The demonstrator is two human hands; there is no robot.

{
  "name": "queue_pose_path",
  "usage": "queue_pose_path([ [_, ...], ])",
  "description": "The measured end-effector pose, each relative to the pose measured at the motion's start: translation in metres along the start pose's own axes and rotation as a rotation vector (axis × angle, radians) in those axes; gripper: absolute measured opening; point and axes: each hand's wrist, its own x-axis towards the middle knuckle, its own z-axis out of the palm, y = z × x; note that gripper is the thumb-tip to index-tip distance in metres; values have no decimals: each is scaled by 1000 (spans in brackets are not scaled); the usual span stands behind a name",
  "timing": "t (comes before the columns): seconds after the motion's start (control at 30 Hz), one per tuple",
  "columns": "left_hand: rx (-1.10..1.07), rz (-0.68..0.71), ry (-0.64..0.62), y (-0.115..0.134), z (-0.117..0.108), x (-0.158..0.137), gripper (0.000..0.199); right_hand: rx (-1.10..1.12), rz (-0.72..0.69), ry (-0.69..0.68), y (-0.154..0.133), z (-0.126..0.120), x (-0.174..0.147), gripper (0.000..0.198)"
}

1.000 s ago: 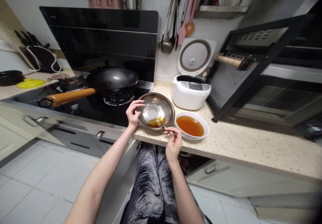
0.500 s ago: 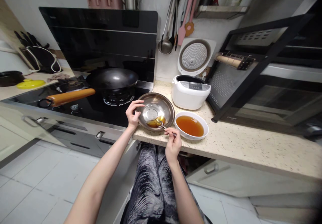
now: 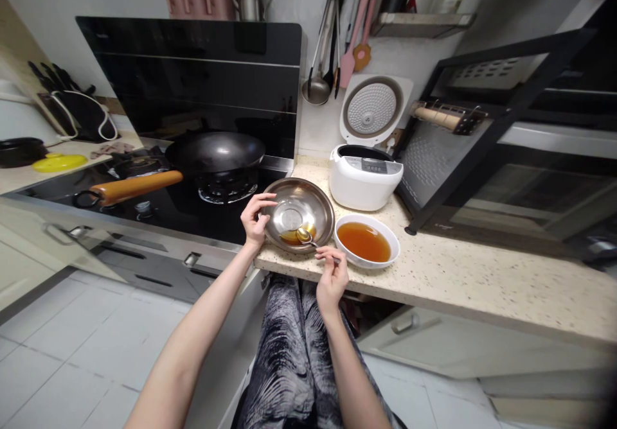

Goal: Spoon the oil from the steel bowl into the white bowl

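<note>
A: Left hand (image 3: 254,222) is clamped on the near-left rim of the steel bowl (image 3: 299,214), which sits tipped toward the person at the bench (image 3: 457,281) edge, beside the stove.

B: Right hand (image 3: 331,273) pinches the spoon (image 3: 308,238) handle. Its long axis runs from that hand up-left, scoop end in the amber liquid pooled low in the bowl.

A: Risk? Tilt it further and, I'd say, liquid spills over the edge onto the floor.

B: Or drips before reaching the white bowl (image 3: 367,241) just right.
</note>
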Motion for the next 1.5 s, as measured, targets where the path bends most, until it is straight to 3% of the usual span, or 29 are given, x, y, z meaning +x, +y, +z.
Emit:
queue_pose_path([
  [0.67, 28, -36, -7, 3, 1, 1, 27, 4, -107, 94, -22, -5, 12, 20],
  [1.0, 7, -18, -9, 1, 1, 2, 29, 31, -167, 209, -38, -22, 27, 15],
  [1.23, 5, -19, -5, 0, 1, 2, 29, -38, -246, 293, -34, -41, 36, 15],
  [1.5, -32, -4, -9, 0, 0, 2, 31, -214, -335, 249, -20, -55, 37, 15],
])
